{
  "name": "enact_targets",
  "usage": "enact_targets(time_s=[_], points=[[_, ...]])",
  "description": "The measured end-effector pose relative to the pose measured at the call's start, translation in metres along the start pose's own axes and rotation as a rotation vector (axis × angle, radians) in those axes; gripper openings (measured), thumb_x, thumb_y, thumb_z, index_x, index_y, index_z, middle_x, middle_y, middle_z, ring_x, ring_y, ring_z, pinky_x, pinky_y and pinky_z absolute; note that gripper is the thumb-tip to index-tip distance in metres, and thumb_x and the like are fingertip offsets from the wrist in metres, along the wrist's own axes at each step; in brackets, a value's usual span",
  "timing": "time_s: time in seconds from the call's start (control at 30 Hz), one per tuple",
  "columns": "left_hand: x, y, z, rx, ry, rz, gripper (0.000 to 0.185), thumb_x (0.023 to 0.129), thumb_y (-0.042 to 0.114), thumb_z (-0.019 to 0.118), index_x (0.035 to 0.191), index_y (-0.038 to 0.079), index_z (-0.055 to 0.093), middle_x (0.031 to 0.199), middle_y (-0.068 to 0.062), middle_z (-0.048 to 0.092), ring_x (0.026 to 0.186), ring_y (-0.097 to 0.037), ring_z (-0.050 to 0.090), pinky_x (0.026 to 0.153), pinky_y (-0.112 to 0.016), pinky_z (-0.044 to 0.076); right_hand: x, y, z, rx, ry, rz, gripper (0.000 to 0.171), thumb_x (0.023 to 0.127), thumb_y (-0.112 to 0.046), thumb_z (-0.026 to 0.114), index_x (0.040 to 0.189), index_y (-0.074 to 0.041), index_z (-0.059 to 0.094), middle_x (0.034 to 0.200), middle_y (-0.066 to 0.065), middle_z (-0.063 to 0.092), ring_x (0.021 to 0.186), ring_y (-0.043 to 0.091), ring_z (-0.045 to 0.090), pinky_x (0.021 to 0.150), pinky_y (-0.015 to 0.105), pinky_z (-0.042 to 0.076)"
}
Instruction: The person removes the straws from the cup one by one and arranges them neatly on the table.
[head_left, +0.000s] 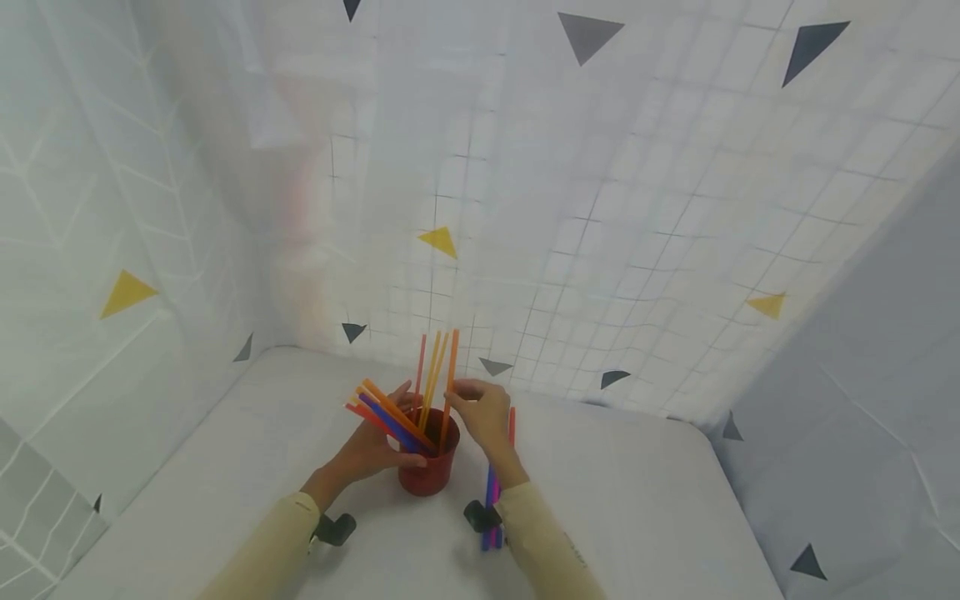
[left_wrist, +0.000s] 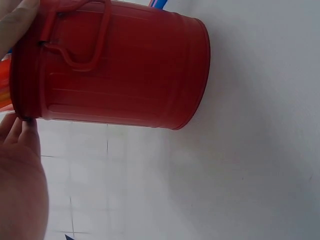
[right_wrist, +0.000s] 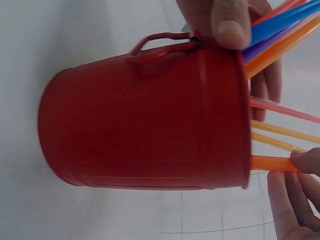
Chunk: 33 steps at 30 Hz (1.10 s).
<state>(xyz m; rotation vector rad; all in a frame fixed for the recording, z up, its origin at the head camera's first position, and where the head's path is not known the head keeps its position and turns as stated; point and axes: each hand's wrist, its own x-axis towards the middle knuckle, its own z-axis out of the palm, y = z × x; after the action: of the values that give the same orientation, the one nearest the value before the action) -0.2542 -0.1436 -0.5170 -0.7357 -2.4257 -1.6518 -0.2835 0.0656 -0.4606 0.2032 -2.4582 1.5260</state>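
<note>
- The left hand (head_left: 372,450) reaches in from the lower left, forearm in a pale yellow sleeve, and grips the rim of the red metal bucket (head_left: 428,467); its thumb lies over the near edge, as the right wrist view shows, with the other fingers behind the rim.
- The right hand (head_left: 483,417) comes in from the lower right with the wrist bent, and its fingers pinch an orange straw (head_left: 449,387) that stands upright in the bucket.
- The bucket stands on the white tabletop (head_left: 645,508) between the two hands. It is a small ribbed cylinder of glossy painted metal with a thin wire handle (left_wrist: 82,45) folded flat against its side.
- Inside it are thin, smooth plastic straws: orange and yellow ones standing nearly upright, and a bundle of red, orange and blue straws (head_left: 386,414) leaning out to the left over the rim.
- More straws (head_left: 491,500), blue, purple and red, lie on the tabletop just under the right wrist.
- A white cloth with a grid pattern and grey and yellow triangles (head_left: 438,242) hangs behind the tabletop.
</note>
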Motion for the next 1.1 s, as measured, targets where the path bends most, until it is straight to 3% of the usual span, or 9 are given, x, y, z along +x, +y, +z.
enact_targets(time_s=[0.2,0.4,0.63,0.87,1.1], points=[[-0.004,0.009,0.001,-0.047,-0.004,-0.007,0.107,0.072,0.012,0.087,0.156,0.018,0.02,0.145,-0.008,0.048,0.134,-0.03,0.045,0.104,-0.061,0.035,0.004,-0.008,-0.009,0.01,0.042,-0.061,0.02,0.081,-0.022,0.08,0.099,-0.013,0.077,0.091,0.0,0.074,0.084,0.013,0.069,0.076,0.031,0.057],[-0.007,0.024,-0.002,-0.097,-0.034,-0.01,0.106,0.075,0.007,0.084,0.156,0.015,0.017,0.147,-0.018,0.043,0.135,-0.036,0.041,0.106,-0.064,0.029,0.012,-0.02,-0.023,0.096,0.068,-0.09,0.017,0.081,-0.02,0.08,0.097,-0.013,0.077,0.087,-0.002,0.074,0.081,0.013,0.07,0.073,0.032,0.057],[-0.008,0.03,-0.005,-0.092,-0.043,-0.012,0.104,0.075,0.008,0.084,0.156,0.014,0.018,0.147,-0.018,0.043,0.135,-0.037,0.041,0.106,-0.062,0.031,0.022,-0.041,-0.045,0.196,0.082,-0.114,0.019,0.082,-0.018,0.079,0.1,-0.01,0.076,0.087,0.001,0.074,0.078,0.015,0.072,0.076,0.033,0.058],[-0.005,0.015,-0.001,-0.081,-0.023,-0.001,0.106,0.074,0.01,0.085,0.156,0.022,0.019,0.147,-0.011,0.045,0.135,-0.032,0.043,0.106,-0.062,0.032,0.031,-0.058,-0.076,0.214,0.12,-0.191,0.022,0.085,-0.015,0.077,0.105,-0.006,0.074,0.095,0.009,0.073,0.085,0.022,0.07,0.086,0.039,0.054],[-0.002,0.001,-0.002,-0.063,-0.015,0.027,0.107,0.073,0.013,0.087,0.155,0.03,0.02,0.145,-0.002,0.047,0.133,-0.027,0.046,0.105,-0.06,0.035,0.036,-0.05,-0.098,0.186,0.146,-0.146,0.023,0.086,-0.014,0.075,0.107,-0.005,0.073,0.097,0.01,0.073,0.085,0.023,0.07,0.088,0.04,0.053]])
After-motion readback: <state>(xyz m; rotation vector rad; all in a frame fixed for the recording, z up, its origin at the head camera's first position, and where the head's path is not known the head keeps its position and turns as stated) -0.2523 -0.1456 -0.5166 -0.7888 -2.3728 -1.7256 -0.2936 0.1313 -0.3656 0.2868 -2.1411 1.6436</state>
